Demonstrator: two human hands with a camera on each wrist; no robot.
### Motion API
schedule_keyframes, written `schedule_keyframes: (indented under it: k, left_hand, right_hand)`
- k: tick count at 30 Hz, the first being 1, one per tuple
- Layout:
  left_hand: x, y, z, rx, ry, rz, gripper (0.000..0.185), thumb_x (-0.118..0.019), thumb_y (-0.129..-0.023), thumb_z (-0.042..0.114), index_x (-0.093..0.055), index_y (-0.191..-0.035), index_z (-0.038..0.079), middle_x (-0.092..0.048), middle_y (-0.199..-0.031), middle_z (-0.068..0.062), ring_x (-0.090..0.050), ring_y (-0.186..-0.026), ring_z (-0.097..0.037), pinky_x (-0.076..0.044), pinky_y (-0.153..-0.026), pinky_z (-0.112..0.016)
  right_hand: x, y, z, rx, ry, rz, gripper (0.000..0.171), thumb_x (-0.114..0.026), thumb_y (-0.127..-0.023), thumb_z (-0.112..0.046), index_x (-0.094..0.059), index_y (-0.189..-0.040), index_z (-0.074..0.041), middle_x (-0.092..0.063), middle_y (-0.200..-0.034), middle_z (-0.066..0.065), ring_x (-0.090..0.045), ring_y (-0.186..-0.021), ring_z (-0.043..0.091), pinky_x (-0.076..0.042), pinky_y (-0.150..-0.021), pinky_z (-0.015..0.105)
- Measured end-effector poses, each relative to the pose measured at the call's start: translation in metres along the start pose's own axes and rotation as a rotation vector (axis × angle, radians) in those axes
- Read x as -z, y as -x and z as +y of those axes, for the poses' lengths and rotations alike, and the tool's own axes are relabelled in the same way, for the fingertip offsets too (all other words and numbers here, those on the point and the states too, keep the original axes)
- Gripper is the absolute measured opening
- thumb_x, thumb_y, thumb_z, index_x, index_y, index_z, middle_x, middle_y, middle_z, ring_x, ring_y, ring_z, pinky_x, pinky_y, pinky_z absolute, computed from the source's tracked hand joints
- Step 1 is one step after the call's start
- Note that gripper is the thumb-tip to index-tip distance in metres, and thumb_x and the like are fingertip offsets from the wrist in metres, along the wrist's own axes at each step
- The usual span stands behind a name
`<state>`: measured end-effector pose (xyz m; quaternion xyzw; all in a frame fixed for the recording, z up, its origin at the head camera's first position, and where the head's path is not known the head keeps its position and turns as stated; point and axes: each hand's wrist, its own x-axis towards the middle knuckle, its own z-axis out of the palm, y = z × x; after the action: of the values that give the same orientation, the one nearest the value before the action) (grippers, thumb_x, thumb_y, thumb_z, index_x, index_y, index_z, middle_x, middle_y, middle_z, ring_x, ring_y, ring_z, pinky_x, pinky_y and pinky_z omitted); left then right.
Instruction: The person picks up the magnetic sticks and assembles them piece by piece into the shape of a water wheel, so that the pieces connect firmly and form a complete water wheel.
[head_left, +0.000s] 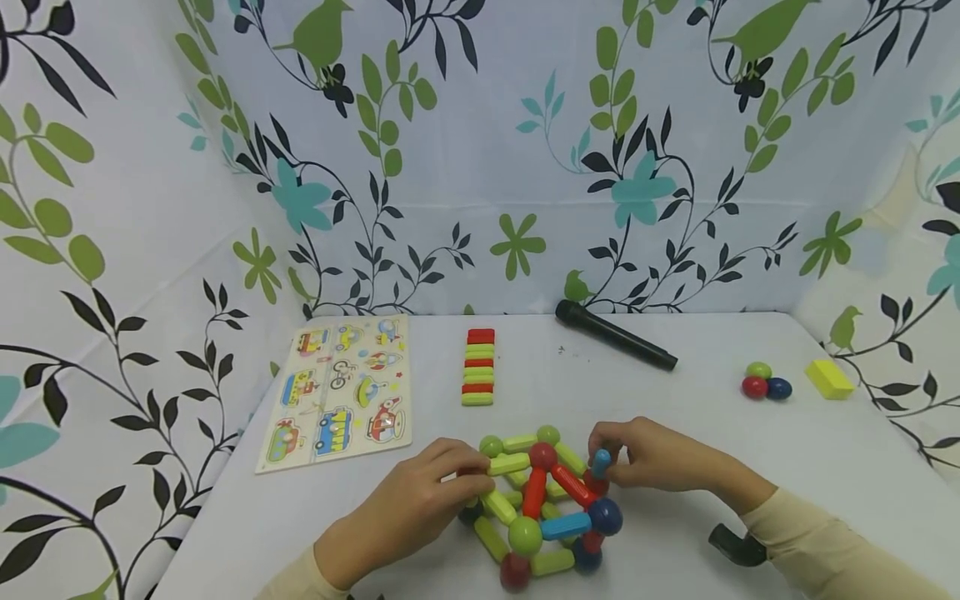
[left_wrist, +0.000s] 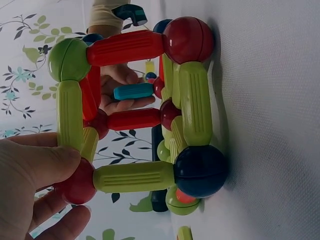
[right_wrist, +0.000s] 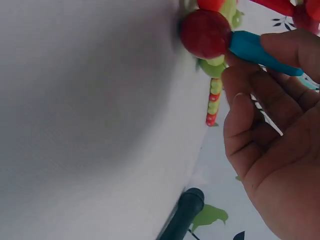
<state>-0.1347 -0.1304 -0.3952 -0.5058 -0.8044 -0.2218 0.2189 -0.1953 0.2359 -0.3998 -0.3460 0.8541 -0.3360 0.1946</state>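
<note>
Looking down from the head camera, a cube-like frame of rods and balls point(head_left: 540, 508) stands near the front edge of the white table point(head_left: 675, 417), between both hands. The left hand point(head_left: 420, 504) grips the frame's left side, fingers curled round a yellow-green rod. The right hand point(head_left: 652, 454) pinches a short blue rod point(head_left: 600, 461) at the frame's upper right corner. Toward the left edge lies a puzzle board point(head_left: 337, 392) printed with vehicles; no writing on it can be read. A stack of red and green rods point(head_left: 478, 367) lies at mid-table, a black microphone point(head_left: 615, 335) near the back edge, and three loose balls point(head_left: 767, 383) just beside a yellow block point(head_left: 828, 378) toward the right edge. None of these sit in a container.

From the left wrist, the left hand's thumb point(left_wrist: 45, 160) and fingers clamp a red ball point(left_wrist: 77, 182) at a corner of the frame, where green rods meet. The dark blue ball point(left_wrist: 200, 171) rests on the table. The blue rod point(left_wrist: 133, 91) shows through the frame, held in the far hand.

From the right wrist, the right hand's fingers point(right_wrist: 295, 47) pinch the blue rod point(right_wrist: 260, 50), whose end touches a red ball point(right_wrist: 206, 34) resting on the table. The microphone's end point(right_wrist: 186, 212) shows at the bottom.
</note>
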Motion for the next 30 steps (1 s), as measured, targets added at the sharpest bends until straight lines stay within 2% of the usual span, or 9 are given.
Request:
schedule_keyframes:
  k: [14,18,21,24,27,30]
  left_hand:
    - [0.000,0.000,-0.001,-0.003,0.000,0.016,0.033,-0.084,-0.081,0.002,-0.075,-0.108,0.018,-0.066,-0.116,0.002,-0.060,-0.113,-0.012,-0.052,-0.096,-0.020]
    - [-0.002,-0.001,0.000,-0.013,-0.002,0.026,0.032,-0.083,-0.081,0.001,-0.074,-0.108,0.018,-0.066,-0.116,0.002,-0.060,-0.112,-0.012,-0.052,-0.096,-0.020]
    - [-0.002,-0.002,0.001,-0.013,0.000,0.013,0.029,-0.081,-0.084,0.003,-0.074,-0.109,0.018,-0.066,-0.117,0.003,-0.060,-0.114,-0.012,-0.051,-0.097,-0.020]
    - [-0.001,-0.002,0.001,-0.016,-0.004,0.007,0.029,-0.081,-0.085,0.004,-0.074,-0.109,0.018,-0.066,-0.117,0.003,-0.060,-0.114,-0.012,-0.051,-0.097,-0.020]
    - [0.000,-0.002,0.001,-0.019,-0.013,0.013,0.031,-0.083,-0.083,0.003,-0.075,-0.108,0.018,-0.067,-0.116,0.003,-0.060,-0.112,-0.012,-0.052,-0.097,-0.021]
    - [0.001,-0.002,0.001,-0.015,-0.018,0.006,0.030,-0.083,-0.083,0.004,-0.075,-0.108,0.019,-0.067,-0.116,0.004,-0.060,-0.112,-0.012,-0.052,-0.097,-0.021]
  right_hand:
    - [-0.006,0.005,0.008,0.032,0.020,0.012,0.021,-0.073,-0.093,-0.016,-0.062,-0.109,-0.024,-0.073,-0.098,-0.013,-0.065,-0.085,0.004,-0.056,-0.070,0.026]
    - [-0.002,0.003,0.009,0.008,0.046,-0.029,0.026,-0.073,-0.092,-0.014,-0.064,-0.115,-0.023,-0.073,-0.103,-0.012,-0.065,-0.088,0.005,-0.057,-0.073,0.026]
    - [0.011,-0.001,0.010,-0.042,0.151,-0.043,0.037,-0.074,-0.089,-0.010,-0.066,-0.125,-0.019,-0.072,-0.113,-0.006,-0.065,-0.093,0.006,-0.057,-0.076,0.028]
    - [0.030,-0.019,0.008,-0.050,0.334,-0.004,0.043,-0.075,-0.088,-0.008,-0.067,-0.130,-0.016,-0.072,-0.116,0.000,-0.065,-0.093,0.009,-0.056,-0.077,0.030]
    - [0.044,-0.057,-0.001,-0.003,0.520,0.011,0.041,-0.077,-0.089,-0.013,-0.068,-0.129,-0.015,-0.073,-0.112,0.003,-0.068,-0.094,0.015,-0.058,-0.080,0.033]
    - [0.046,-0.104,-0.014,0.036,0.688,-0.066,0.044,-0.078,-0.091,-0.020,-0.066,-0.133,-0.019,-0.072,-0.118,0.003,-0.068,-0.104,0.018,-0.057,-0.089,0.037]
